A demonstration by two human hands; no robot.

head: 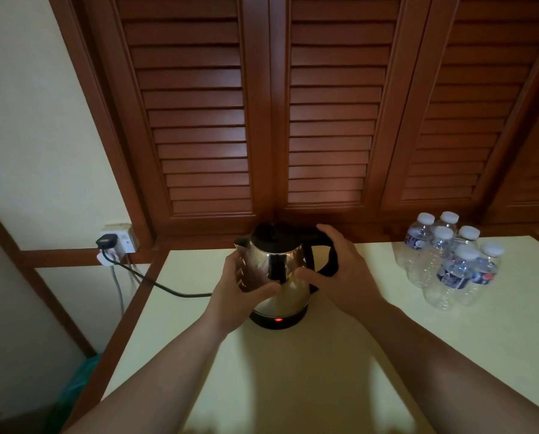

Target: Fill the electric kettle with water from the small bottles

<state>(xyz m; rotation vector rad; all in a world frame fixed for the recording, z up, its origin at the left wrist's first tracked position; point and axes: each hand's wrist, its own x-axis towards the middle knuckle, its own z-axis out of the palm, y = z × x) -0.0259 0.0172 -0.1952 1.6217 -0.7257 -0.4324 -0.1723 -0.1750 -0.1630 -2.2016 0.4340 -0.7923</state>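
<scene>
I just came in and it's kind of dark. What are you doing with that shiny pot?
A person has both hands on a steel electric kettle standing on its base on a pale table. The left hand holds the kettle's body near the spout, and the right hand is at the black handle. The lid is shut and a red light glows on the base. Six capped small water bottles wait untouched at the right.

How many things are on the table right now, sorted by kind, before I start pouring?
Electric kettle with the lid shut, on its base with the red light on, both hands on it: 1
Small water bottles with white caps, clustered at the right of the table: 7 caps visible
Total: 8
</scene>
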